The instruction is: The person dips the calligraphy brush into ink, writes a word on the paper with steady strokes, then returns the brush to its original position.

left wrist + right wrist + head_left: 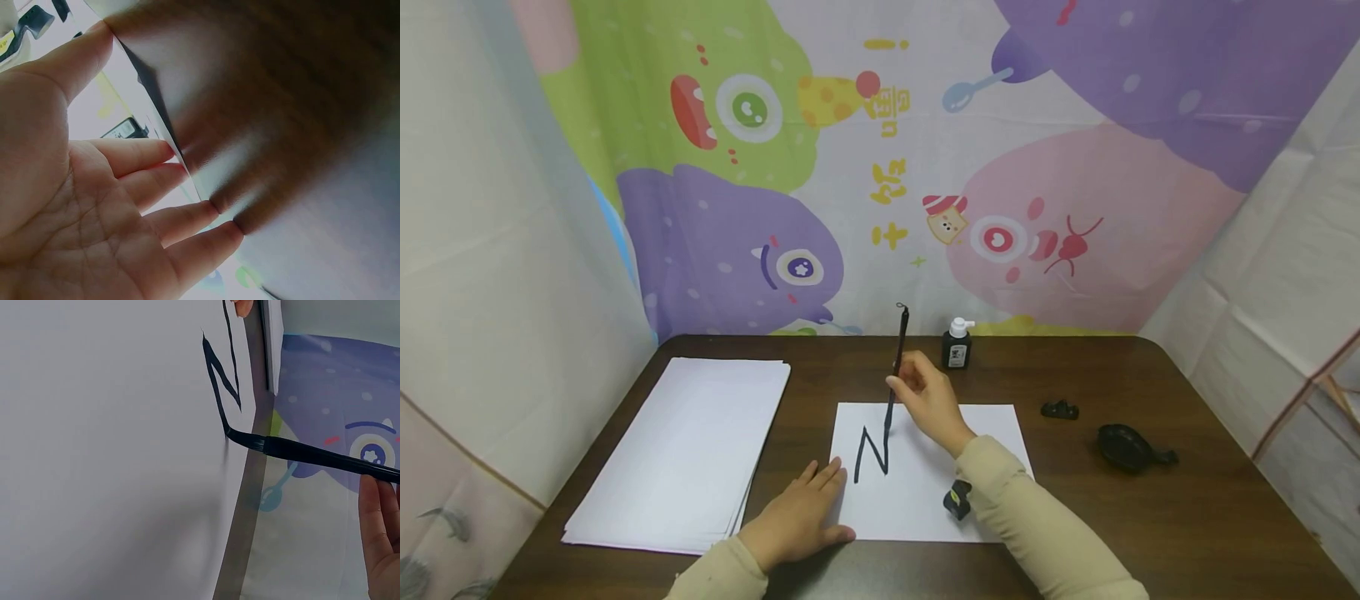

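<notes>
My right hand [928, 400] pinches the dark handle of a brush [898, 358], held nearly upright over a white sheet [917, 508]. In the right wrist view the bent tip of the brush [284, 449] touches the paper [112, 425] at the end of a black stroke, and fingers [377, 515] show on the handle. Black strokes shaped like an N [873, 454] stand on the sheet's left part. My left hand [797, 512] lies with spread fingers at the sheet's left edge; in the left wrist view its palm [94, 231] and fingertips face the camera.
A stack of white paper [685, 450] lies at the left. Behind the sheet stands a black bottle [957, 348] with a white pump. A small black brush rest [1060, 409] and a black dish [1126, 447] lie at the right. A black object [957, 500] is on the sheet beside my right sleeve.
</notes>
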### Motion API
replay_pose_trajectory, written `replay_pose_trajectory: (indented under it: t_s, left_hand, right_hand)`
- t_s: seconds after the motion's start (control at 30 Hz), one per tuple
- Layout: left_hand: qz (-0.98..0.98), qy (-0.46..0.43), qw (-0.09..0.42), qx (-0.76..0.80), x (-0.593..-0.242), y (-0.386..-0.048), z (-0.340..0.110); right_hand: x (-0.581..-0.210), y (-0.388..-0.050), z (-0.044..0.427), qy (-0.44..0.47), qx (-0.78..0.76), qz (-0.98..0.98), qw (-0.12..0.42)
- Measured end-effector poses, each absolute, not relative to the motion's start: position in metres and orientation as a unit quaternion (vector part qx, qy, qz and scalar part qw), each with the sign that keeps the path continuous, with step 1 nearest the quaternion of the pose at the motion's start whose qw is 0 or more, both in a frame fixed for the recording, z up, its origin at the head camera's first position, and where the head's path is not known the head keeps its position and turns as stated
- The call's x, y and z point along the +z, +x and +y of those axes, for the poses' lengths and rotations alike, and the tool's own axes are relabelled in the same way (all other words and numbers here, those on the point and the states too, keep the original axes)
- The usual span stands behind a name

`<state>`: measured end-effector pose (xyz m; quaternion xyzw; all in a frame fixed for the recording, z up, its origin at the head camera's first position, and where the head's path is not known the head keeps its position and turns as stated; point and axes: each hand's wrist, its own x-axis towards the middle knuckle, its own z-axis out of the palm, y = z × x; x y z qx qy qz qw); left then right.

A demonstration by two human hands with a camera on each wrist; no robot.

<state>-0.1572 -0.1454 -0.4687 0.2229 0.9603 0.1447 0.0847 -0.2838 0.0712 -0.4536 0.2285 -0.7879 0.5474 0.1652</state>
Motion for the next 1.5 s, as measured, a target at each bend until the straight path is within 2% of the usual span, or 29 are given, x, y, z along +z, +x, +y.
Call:
replay_pose_trajectory:
  t_s: [0.3, 0.53, 0.87, 1.5]
  left_hand:
    - [0.96, 0.223, 0.091, 0.139, -0.469, -0.159, -0.145]
    - [0.96, 0.224, 0.091, 0.138, -0.469, -0.159, -0.145]
    - [0.961, 0.222, 0.092, 0.14, -0.47, -0.158, -0.145]
    - [0.961, 0.219, 0.092, 0.143, -0.47, -0.158, -0.145]
  right_hand:
    - [-0.456, -0.291, 0.07, 0.227, 0.591, -0.759, 0.149]
    - [-0.425, -0.268, 0.066, 0.219, 0.576, -0.771, 0.164]
    - [-0.449, -0.291, 0.069, 0.208, 0.591, -0.761, 0.169]
    - [-0.444, -0.279, 0.082, 0.211, 0.587, -0.756, 0.198]
